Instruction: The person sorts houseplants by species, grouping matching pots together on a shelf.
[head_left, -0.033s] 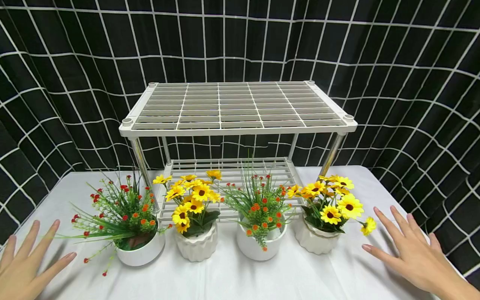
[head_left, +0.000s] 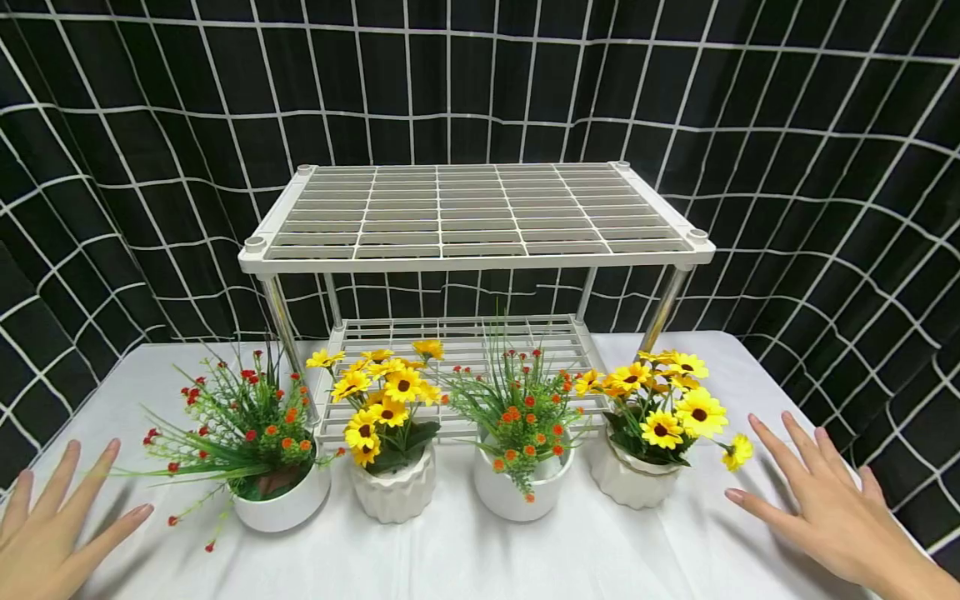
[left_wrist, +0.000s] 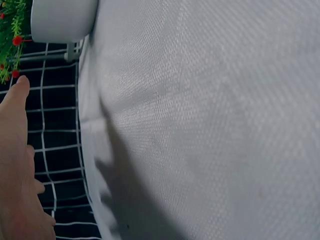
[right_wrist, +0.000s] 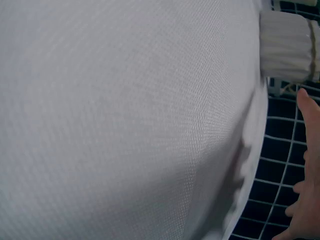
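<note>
We are facing a white-gridded black curtain, which is hanging behind a white cloth. On the cloth a white two-tier rack is standing. Before it, in a row from the left, a bushy red-flowered plant, a yellow-flowered plant, a second red-flowered plant and a second yellow-flowered plant are sitting in white pots. Near the row's left end our left hand is hovering, fingers standing apart; near its right end our right hand is hovering, fingers also standing apart.
</note>
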